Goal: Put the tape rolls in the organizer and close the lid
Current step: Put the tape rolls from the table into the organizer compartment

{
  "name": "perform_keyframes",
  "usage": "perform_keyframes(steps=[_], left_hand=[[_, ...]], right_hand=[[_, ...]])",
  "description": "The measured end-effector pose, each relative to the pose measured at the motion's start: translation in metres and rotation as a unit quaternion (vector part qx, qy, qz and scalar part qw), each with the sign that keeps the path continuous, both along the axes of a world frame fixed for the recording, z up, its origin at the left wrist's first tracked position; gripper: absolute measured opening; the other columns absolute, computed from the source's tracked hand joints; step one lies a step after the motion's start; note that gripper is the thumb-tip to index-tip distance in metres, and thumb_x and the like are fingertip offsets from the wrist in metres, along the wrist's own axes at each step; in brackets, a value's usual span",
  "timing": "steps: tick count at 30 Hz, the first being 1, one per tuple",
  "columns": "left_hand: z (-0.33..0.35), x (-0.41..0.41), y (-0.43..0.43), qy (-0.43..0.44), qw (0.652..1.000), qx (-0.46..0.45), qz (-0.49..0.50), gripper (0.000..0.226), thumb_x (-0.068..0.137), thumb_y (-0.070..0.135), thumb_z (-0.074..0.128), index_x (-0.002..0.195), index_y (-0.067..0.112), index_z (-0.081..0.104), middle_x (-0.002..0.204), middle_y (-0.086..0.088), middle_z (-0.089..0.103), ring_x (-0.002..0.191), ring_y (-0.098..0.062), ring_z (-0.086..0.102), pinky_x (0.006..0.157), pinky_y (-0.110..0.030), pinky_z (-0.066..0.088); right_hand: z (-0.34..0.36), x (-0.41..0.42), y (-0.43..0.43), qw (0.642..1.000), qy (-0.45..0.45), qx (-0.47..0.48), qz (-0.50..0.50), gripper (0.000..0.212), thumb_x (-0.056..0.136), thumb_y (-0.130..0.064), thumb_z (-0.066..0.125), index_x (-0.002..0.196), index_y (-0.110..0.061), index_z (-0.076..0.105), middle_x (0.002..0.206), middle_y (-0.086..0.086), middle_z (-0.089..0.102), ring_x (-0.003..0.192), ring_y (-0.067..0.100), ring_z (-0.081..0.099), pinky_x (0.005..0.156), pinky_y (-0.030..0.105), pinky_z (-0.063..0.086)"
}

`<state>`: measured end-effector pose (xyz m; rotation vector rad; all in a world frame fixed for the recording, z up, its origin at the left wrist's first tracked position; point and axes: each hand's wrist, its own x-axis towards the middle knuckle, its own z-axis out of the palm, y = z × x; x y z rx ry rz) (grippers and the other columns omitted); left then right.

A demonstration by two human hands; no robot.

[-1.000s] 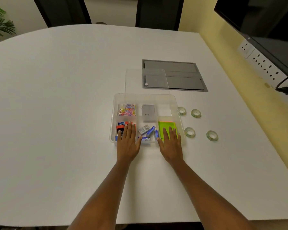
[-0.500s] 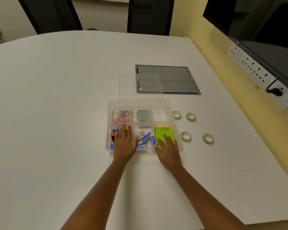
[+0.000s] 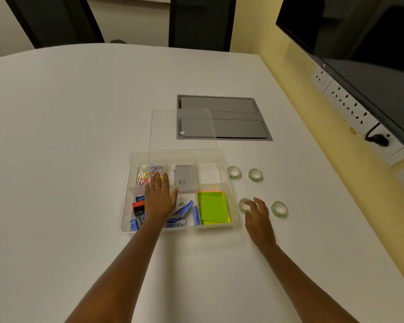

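A clear plastic organizer lies open on the white table, its clear lid standing up at the back. Several small clear tape rolls lie to its right: two at the back, one at the front right and one nearest the box. My right hand hovers over that nearest roll with fingers spread around it, not closed. My left hand lies flat and open inside the organizer. The back right compartment holds nothing.
The organizer holds coloured paper clips, a grey box, green sticky notes, blue and red small items. A grey floor-box panel is set in the table behind. A wall with sockets and a screen runs along the right.
My right hand left the organizer's front edge and moved right onto the nearest tape roll. My left hand slid further forward into the organizer. The camera moved closer.
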<state>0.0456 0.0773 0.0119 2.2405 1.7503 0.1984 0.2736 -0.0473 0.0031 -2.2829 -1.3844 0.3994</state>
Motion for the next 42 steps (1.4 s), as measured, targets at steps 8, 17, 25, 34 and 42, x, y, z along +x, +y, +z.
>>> perform_keyframes(steps=[8,17,25,34,42], left_hand=[[-0.019,0.007,0.002,0.041,0.999,-0.011,0.024,0.062,0.098,0.040,0.022,0.146,0.008,-0.003,0.158,-0.016,0.000,0.146,-0.029,0.000,0.120,-0.043,0.001],[-0.026,0.008,0.003,0.041,0.998,0.002,0.046,0.061,0.098,0.038,0.023,0.146,0.008,-0.001,0.158,-0.013,0.005,0.146,-0.027,0.004,0.120,-0.041,0.002],[-0.026,0.008,0.003,0.036,0.998,0.006,0.047,0.060,0.098,0.039,0.020,0.146,0.009,0.001,0.158,-0.013,0.006,0.146,-0.028,0.004,0.120,-0.041,0.001],[-0.027,0.008,0.003,0.026,0.998,0.013,0.052,0.060,0.098,0.039,0.025,0.146,0.009,0.006,0.157,-0.013,0.012,0.146,-0.029,0.009,0.120,-0.041,0.004],[-0.024,0.009,0.001,0.013,0.998,0.020,0.052,0.058,0.098,0.036,0.029,0.145,0.008,0.011,0.156,-0.015,0.016,0.145,-0.030,0.013,0.119,-0.042,0.006]], right_hand=[[-0.016,0.026,0.007,0.994,-0.057,-0.083,0.052,0.031,0.093,-0.014,0.055,0.122,-0.004,0.057,0.131,0.016,0.052,0.123,0.030,0.046,0.101,0.034,0.042],[0.042,-0.001,0.083,0.987,0.083,0.125,0.063,0.020,0.087,-0.005,0.063,0.106,-0.001,0.066,0.113,0.019,0.062,0.109,0.033,0.056,0.094,0.042,0.048],[0.034,-0.036,0.144,0.965,-0.127,-0.083,0.212,0.025,0.093,-0.011,0.052,0.116,-0.012,0.064,0.121,0.016,0.051,0.114,0.032,0.047,0.090,0.040,0.044],[0.033,-0.009,0.102,0.981,-0.055,0.101,0.153,0.017,0.087,-0.003,0.059,0.098,-0.006,0.072,0.096,0.018,0.066,0.092,0.035,0.060,0.077,0.045,0.050],[-0.007,0.052,0.028,0.987,-0.139,-0.046,-0.070,0.033,0.087,-0.013,0.061,0.120,-0.011,0.061,0.134,0.018,0.053,0.126,0.035,0.046,0.099,0.055,0.036]])
